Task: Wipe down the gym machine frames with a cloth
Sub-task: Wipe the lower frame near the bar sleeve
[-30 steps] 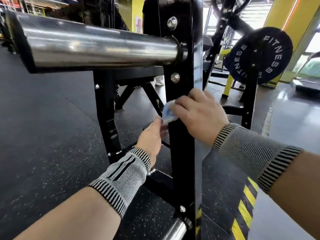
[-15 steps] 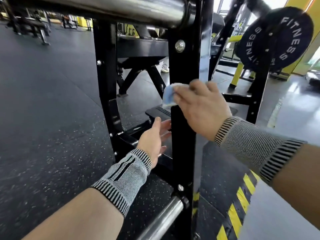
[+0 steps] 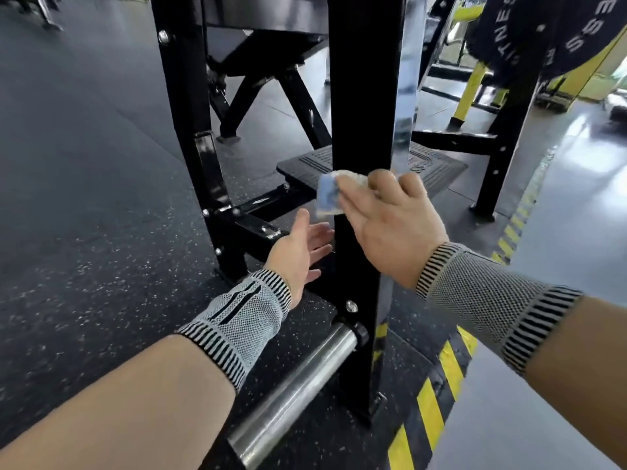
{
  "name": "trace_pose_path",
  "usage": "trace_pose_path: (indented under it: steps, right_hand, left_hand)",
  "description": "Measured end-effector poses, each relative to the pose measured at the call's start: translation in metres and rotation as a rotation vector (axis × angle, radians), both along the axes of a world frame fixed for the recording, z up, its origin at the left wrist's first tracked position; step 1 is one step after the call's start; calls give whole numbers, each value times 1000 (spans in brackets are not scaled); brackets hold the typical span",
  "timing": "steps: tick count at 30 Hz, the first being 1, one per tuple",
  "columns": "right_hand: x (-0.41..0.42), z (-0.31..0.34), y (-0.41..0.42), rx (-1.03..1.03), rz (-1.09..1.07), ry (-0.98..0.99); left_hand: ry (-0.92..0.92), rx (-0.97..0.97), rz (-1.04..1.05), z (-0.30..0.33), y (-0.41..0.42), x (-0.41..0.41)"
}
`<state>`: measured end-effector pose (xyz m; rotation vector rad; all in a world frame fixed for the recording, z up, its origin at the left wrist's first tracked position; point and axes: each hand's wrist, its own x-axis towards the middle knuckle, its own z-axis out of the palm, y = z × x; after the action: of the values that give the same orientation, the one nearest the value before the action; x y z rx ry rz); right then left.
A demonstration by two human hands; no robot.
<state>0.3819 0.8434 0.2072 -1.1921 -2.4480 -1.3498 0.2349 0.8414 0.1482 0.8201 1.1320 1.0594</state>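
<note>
- The right hand (image 3: 390, 225) is pressing a seemingly blue-and-white cloth (image 3: 328, 195) against the black upright post (image 3: 363, 96).
- The left hand (image 3: 298, 252) is hovering open-fingered, empty, beside that post.

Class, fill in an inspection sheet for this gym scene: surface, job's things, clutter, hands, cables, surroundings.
Surface: dark speckled rubber floor, yellow-black hazard stripes at right.
Job's things: cloth pressed against black upright post.
Clutter: nothing seen.
Hands: right hand holds the cloth; left hand open, empty, beside the post.
Cables: nothing seen.
Surroundings: chrome peg low on the post, footplate behind, weight plate upper right.
</note>
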Motion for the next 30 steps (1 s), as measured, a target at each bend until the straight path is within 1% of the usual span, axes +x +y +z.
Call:
trace_pose_path:
  steps: [2, 4, 6, 7, 9, 10, 12, 13, 16, 18, 19, 21, 24, 25, 28, 30]
  right_hand:
    - [9, -43, -9, -74, 21, -106]
    - [17, -74, -19, -212, -19, -233]
    - [20, -77, -22, -290, -42, -317]
    - [20, -70, -22, -283, -24, -330]
    - [20, -52, -18, -197, 13, -286]
    - [21, -45, -15, -150, 21, -217]
    - [21, -47, -12, -104, 24, -79]
    - [22, -57, -14, -96, 20, -59]
    - [22, -107, -28, -192, -10, -173]
    - [22, -120, -35, -280, -36, -245]
    - [21, -118, -35, -280, -30, -255]
    - [20, -102, -31, -219, -24, -193]
    - [24, -95, -32, -150, -30, 1]
    - [28, -102, -36, -151, -19, 10]
    - [35, -127, -51, -211, -1, -83]
    - [28, -122, -46, -247, -19, -95]
  left_hand:
    - [50, 22, -48, -8, 2, -1]
    - [91, 17, -81, -16, 2, -2]
    - [128, -1, -111, -22, 2, -1]
    - [141, -5, -117, -27, 1, -1]
    - [141, 4, -110, -36, -1, 0]
    - [124, 3, -97, -42, -1, 1]
    - [81, -11, -82, -51, -3, 1]
    - [75, -12, -88, -54, -4, 1]
    - [51, -15, -82, -65, -2, -2]
    - [73, -24, -84, -71, -2, -5]
    - [87, -27, -90, -74, -3, -6]
    - [110, -35, -101, -79, -5, -7]
    - [139, -49, -122, -81, -5, -6]
    - [140, -53, -132, -81, -5, -5]
    - [149, -47, -175, -78, -6, -5]
    - [159, -32, -184, -77, -7, -5]
